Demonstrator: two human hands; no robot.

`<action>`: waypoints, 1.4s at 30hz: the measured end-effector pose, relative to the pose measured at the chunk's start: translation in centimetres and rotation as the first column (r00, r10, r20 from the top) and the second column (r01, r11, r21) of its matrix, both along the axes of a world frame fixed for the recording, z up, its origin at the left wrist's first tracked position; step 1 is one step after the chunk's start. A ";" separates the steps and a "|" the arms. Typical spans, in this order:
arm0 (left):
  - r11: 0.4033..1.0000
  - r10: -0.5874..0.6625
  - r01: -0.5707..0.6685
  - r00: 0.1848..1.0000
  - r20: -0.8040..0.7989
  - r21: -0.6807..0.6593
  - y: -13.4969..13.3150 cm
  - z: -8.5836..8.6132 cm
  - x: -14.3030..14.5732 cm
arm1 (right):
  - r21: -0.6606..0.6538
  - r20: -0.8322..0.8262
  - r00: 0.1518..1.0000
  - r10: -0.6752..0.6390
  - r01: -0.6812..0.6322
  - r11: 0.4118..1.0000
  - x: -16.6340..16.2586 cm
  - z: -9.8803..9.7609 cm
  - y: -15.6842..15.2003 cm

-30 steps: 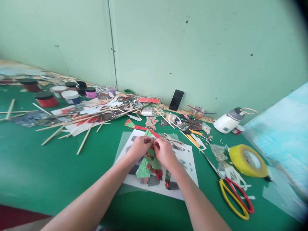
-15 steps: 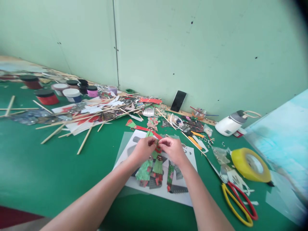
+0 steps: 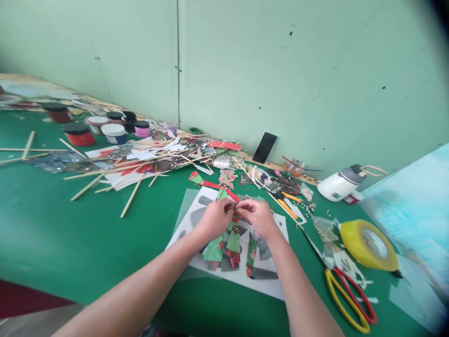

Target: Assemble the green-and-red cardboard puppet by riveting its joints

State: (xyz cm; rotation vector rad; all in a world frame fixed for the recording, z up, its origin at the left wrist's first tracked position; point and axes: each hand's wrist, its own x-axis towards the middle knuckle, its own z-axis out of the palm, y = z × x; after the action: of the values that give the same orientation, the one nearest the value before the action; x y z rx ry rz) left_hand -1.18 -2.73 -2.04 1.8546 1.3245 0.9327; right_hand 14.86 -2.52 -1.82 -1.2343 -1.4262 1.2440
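Note:
Over a printed white sheet (image 3: 264, 286), my left hand (image 3: 218, 218) and my right hand (image 3: 257, 216) meet, thumbs and fingers pinched close together. Between their fingertips is a small brownish piece, too small to name. It sits at the upper part of a flat jointed cut-out figure (image 3: 213, 248) in green and red, whose pieces spread down the sheet. A red arm strip (image 3: 210, 184) of the figure reaches up and left past my left hand. On the right side of the sheet, below my right hand, lies a narrow patterned strip (image 3: 251, 252).
Red-and-yellow-handled scissors (image 3: 351, 295) and a roll of yellow tape (image 3: 369, 245) lie at the right. Paint jars (image 3: 79, 135), wooden sticks (image 3: 131, 196) and paper scraps crowd the left and back. A phone (image 3: 265, 147) leans on the wall near orange-handled pliers (image 3: 289, 208).
The camera view has shifted slightly, so the scene sits a little further right. Both hands remain pinched together at the figure, with fingers slightly repositioned around the small piece.

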 end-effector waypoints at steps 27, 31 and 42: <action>0.997 -0.026 0.033 0.994 0.104 -0.065 0.0 -0.2 0.1 | -0.107 -0.080 0.990 -0.116 0.108 0.988 -0.4 1.5 -0.5; 0.998 -0.003 0.009 0.996 0.089 -0.068 0.1 -0.2 0.1 | -0.079 -0.054 0.988 -0.145 0.141 0.987 -0.5 1.4 -0.5; 0.999 -0.007 0.009 0.997 0.082 -0.031 -0.1 -0.4 0.3 | 0.056 0.090 0.986 -0.138 0.133 0.989 -0.3 0.5 -0.3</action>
State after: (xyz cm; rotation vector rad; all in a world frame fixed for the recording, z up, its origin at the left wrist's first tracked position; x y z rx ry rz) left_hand -0.92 -2.78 -2.48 1.7783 1.2745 0.9681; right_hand 14.56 -2.86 -1.30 -1.3473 -1.4061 1.0649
